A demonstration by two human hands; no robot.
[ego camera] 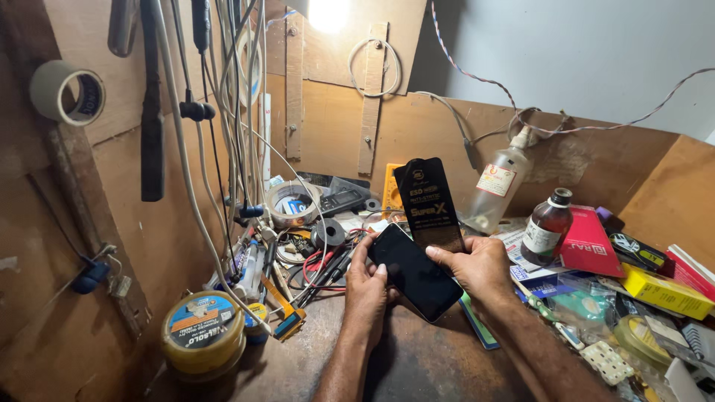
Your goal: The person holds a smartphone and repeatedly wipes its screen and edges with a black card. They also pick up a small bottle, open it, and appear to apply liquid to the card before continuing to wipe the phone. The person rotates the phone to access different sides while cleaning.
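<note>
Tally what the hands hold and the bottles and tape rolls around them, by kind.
Phones: 1, in both the left hand and right hand
Black sleeves: 1, right hand
Bottles: 2
Tape rolls: 2
Total: 6

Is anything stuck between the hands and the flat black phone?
No. Both the left hand and the right hand grip the flat black phone directly; the right hand also pinches a black protector card behind it.

a dark-screened black phone (414, 272) lies tilted, with a black screen-protector sleeve (430, 204) upright behind it.
</note>
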